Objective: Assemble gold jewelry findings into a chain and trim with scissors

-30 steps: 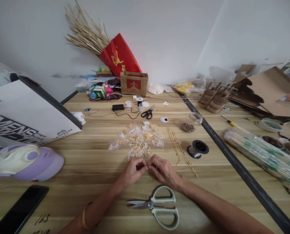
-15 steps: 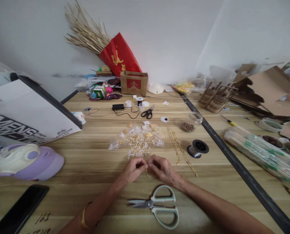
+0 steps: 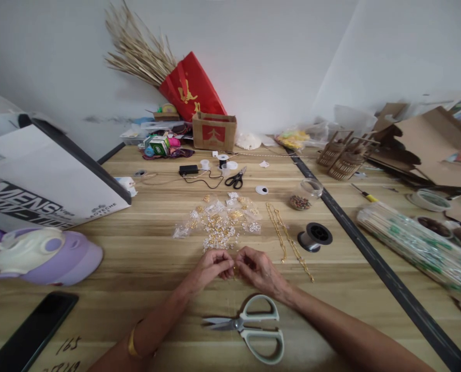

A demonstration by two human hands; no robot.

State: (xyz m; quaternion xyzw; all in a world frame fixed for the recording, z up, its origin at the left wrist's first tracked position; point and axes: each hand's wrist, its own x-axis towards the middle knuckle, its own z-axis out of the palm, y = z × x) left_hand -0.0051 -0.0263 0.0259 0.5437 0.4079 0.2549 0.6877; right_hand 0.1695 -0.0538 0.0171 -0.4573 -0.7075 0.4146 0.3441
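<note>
My left hand (image 3: 210,269) and my right hand (image 3: 258,269) meet fingertip to fingertip on the wooden table (image 3: 145,258). Both are pinched on a tiny gold bead (image 3: 234,269) between them; any thread is too fine to see. Just beyond the hands lies a pile of small bags with gold and clear beads (image 3: 219,221). A gold chain (image 3: 287,238) stretches to the right of my right hand, beside a grey spool (image 3: 314,236). Pale green scissors (image 3: 254,330) lie under my right wrist.
A white shopping bag (image 3: 40,181) and a purple cap (image 3: 44,256) sit at the left, a black phone (image 3: 29,333) at the near left. Black scissors (image 3: 235,179), small spools and a red bag (image 3: 191,88) stand further back. Cardboard and a stick bundle (image 3: 416,243) fill the right.
The fingers have shifted slightly around the small gold piece; both hands stay in the same spot. The camera has barely moved.
</note>
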